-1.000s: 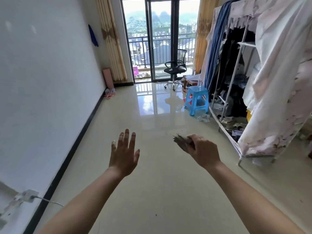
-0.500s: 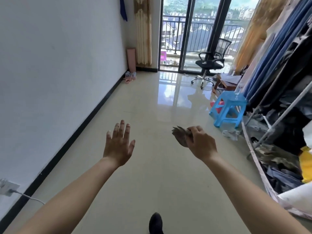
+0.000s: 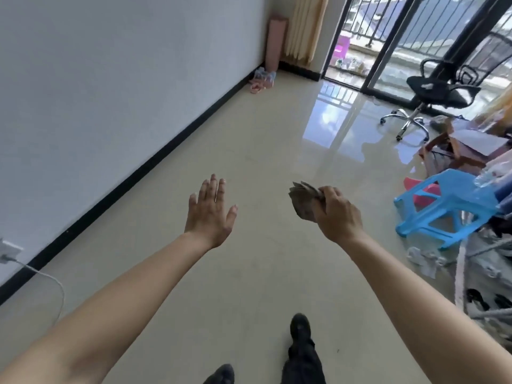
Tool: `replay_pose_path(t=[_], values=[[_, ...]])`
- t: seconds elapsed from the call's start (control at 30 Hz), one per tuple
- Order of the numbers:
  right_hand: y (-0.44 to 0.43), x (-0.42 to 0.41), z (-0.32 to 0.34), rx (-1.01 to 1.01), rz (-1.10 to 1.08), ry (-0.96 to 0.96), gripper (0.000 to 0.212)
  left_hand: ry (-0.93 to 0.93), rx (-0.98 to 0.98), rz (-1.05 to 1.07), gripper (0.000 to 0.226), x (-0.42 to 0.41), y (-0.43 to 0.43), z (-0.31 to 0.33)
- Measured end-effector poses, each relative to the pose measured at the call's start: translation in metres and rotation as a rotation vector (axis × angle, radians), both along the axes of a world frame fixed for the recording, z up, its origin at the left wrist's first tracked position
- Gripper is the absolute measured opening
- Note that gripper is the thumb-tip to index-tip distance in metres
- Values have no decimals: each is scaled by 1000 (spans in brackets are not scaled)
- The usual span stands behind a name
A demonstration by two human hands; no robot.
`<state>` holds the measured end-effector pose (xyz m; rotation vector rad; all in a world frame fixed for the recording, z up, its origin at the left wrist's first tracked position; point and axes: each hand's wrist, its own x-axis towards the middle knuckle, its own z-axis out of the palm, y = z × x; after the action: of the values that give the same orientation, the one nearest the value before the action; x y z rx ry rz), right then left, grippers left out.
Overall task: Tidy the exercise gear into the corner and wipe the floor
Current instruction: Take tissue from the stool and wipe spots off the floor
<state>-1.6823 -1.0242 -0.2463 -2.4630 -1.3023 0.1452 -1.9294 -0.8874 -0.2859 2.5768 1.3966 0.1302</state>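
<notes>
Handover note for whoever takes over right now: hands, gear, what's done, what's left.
Hands: left hand open and empty, held out in the air; right hand grips a grey rag above the floor.
Gear: pink rolled mat stands upright in the far corner; small pink and blue items lie by the wall beside it, too small to identify.
Done: gear appears to be in the corner.
Left: wipe the floor; the rag is not on it yet.

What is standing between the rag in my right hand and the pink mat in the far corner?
Nothing visible does. Bare floor runs from the rag, held by the right hand, to the mat. Small gear lies by the wall just short of the mat; stool and chair stand off to the right.
</notes>
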Motion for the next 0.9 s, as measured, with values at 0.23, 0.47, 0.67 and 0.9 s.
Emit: replay_pose_path(t=[0.23,0.47,0.67,0.9], values=[[124,60,-133,-231,381,236,33,184,-206,408,70,26,9,-110],[175,80,-277,-466,467,495,25,282,-512,780,71,60,-19,-233],[156,69,-415,-555,448,605,25,278,-611,732,65,81,-36,-373],[106,20,-619,-667,459,701,50,353,-729,716,63,46,-65,-595]])
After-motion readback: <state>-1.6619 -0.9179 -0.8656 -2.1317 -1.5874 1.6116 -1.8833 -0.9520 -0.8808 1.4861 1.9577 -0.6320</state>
